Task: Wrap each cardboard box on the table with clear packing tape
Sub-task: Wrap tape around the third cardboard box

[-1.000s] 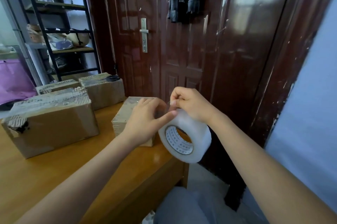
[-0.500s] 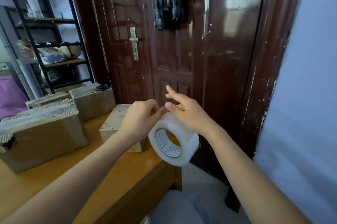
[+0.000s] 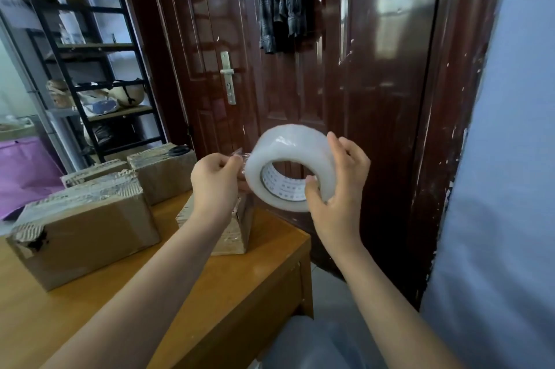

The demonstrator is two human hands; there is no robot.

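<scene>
The tape roll (image 3: 292, 167) is gripped by the right hand (image 3: 339, 185); its loose end (image 3: 238, 155) is pinched by the left hand (image 3: 216, 182) above the desk (image 3: 240, 278).

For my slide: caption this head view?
Right hand grips tape roll; left hand pinches its free end.

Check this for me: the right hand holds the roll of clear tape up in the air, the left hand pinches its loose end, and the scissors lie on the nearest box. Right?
Not quite. In the head view the scissors lie on the farthest box, not the nearest. The rest stands: the right hand holds the roll of clear tape and the left hand pinches its loose end.
</scene>
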